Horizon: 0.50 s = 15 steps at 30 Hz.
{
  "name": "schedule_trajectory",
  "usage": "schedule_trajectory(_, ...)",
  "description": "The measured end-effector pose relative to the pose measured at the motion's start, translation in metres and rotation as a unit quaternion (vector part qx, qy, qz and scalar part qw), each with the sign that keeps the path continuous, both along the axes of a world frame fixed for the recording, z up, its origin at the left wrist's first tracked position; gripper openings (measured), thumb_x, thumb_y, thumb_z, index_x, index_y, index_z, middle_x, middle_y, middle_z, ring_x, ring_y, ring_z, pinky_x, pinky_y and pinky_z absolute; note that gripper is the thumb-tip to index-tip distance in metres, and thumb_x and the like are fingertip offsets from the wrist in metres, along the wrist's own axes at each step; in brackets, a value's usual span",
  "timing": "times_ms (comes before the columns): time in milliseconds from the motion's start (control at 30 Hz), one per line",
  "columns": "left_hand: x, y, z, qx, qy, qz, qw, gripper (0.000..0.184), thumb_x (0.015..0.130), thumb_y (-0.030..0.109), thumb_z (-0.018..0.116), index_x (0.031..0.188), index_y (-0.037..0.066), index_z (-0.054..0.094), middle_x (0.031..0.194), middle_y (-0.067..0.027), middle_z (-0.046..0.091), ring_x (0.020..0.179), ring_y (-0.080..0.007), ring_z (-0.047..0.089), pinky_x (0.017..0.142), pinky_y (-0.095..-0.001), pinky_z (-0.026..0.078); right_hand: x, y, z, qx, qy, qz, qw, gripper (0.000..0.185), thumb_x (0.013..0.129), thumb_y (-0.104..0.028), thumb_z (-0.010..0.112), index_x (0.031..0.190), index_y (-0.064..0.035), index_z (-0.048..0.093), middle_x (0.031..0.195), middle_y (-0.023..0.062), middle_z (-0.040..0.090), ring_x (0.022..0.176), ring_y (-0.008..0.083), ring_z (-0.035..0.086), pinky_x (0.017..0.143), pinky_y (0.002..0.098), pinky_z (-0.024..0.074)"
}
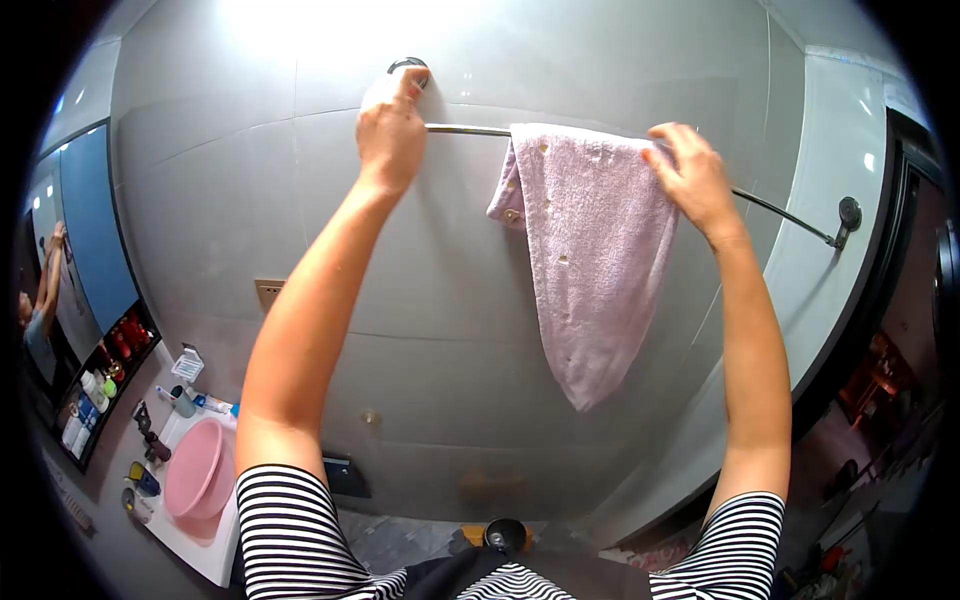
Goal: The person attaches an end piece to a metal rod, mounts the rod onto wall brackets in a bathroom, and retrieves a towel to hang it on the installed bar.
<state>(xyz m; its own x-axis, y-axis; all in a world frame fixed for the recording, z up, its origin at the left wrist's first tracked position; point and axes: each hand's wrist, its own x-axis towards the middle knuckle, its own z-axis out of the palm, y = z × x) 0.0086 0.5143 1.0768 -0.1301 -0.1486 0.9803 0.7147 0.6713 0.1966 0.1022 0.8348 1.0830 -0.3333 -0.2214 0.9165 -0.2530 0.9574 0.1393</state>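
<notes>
A pale pink towel (600,230) hangs folded over a metal towel bar (468,130) on the grey tiled wall. Its lower end tapers to a point, and a narrower folded part shows at its left. My left hand (390,135) is closed around the left end of the bar, its raised fingers against a round dark wall mount (408,72). At the towel's upper right edge, my right hand (695,178) has its thumb and fingers curled over the cloth where it crosses the bar. Both arms are raised.
A pink basin (198,468) stands in the white sink (215,560) at lower left. Above it are a mirror cabinet (98,230) and a shelf of bottles (90,390). The bar's right mount (848,215) sits near a dark door frame (880,290).
</notes>
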Motion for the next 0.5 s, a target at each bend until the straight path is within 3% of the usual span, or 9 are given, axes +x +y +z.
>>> schedule_trajectory(33, -0.009, -0.009, 0.005, -0.003, 0.000, 0.000, 1.000, 0.037, 0.078, -0.006, 0.045, 0.107, 0.013, 0.059, 0.109, -0.0117, 0.061, 0.101, -0.0272, 0.057, 0.081, -0.0371, 0.047, -0.002, -0.003, -0.003, -0.003, 0.000, 0.000, 1.000, 0.028, 0.083, -0.030, 0.059, 0.100, -0.0073, 0.055, 0.098, 0.0107, 0.061, 0.097, 0.0286, 0.057, 0.084, 0.0396, 0.0439)
schedule_trajectory(100, -0.025, -0.021, 0.014, -0.097, 0.115, 0.222, 0.963, 0.057, 0.072, -0.011, 0.044, 0.120, 0.017, 0.056, 0.130, -0.0122, 0.048, 0.118, -0.0289, 0.046, 0.094, -0.0351, 0.043, -0.007, -0.007, -0.008, 0.045, -0.076, -0.003, 0.996, 0.029, 0.083, -0.030, 0.060, 0.100, -0.0069, 0.055, 0.096, 0.0110, 0.060, 0.096, 0.0288, 0.056, 0.085, 0.0399, 0.0439)
schedule_trajectory(133, -0.028, -0.026, 0.018, -0.132, 0.018, 0.221, 0.966, 0.069, 0.069, -0.014, 0.043, 0.128, 0.020, 0.050, 0.141, -0.0099, 0.036, 0.128, -0.0302, 0.036, 0.104, -0.0349, 0.036, -0.005, -0.009, -0.007, 0.030, -0.085, -0.008, 0.996, 0.028, 0.082, -0.028, 0.060, 0.100, -0.0067, 0.055, 0.095, 0.0113, 0.060, 0.096, 0.0289, 0.056, 0.086, 0.0397, 0.0434)
schedule_trajectory(267, -0.036, -0.037, 0.029, -0.213, -0.019, 0.178, 0.960, 0.067, 0.071, -0.017, 0.032, 0.127, 0.015, 0.050, 0.138, -0.0082, 0.041, 0.127, -0.0270, 0.039, 0.105, -0.0341, 0.034, -0.007, -0.008, -0.008, 0.020, -0.076, 0.008, 0.997, 0.027, 0.082, -0.026, 0.060, 0.100, -0.0066, 0.055, 0.095, 0.0112, 0.060, 0.096, 0.0293, 0.056, 0.086, 0.0399, 0.0432)
schedule_trajectory(467, -0.034, -0.038, 0.032, -0.205, -0.056, 0.152, 0.965, 0.070, 0.067, -0.019, 0.032, 0.127, 0.012, 0.050, 0.135, -0.0092, 0.044, 0.123, -0.0261, 0.043, 0.103, -0.0332, 0.036, -0.007, -0.008, -0.009, 0.014, -0.093, -0.002, 0.996, 0.030, 0.081, -0.026, 0.061, 0.104, -0.0068, 0.055, 0.102, 0.0113, 0.060, 0.102, 0.0295, 0.054, 0.089, 0.0403, 0.0415)
schedule_trajectory(500, -0.032, -0.041, 0.033, -0.207, -0.055, 0.150, 0.965, 0.070, 0.067, -0.019, 0.032, 0.127, 0.012, 0.050, 0.135, -0.0092, 0.044, 0.123, -0.0261, 0.043, 0.103, -0.0332, 0.036, -0.010, -0.007, -0.012, 0.034, -0.052, 0.003, 0.998, 0.035, 0.081, -0.028, 0.061, 0.108, -0.0069, 0.055, 0.107, 0.0114, 0.059, 0.105, 0.0289, 0.052, 0.092, 0.0404, 0.0401)
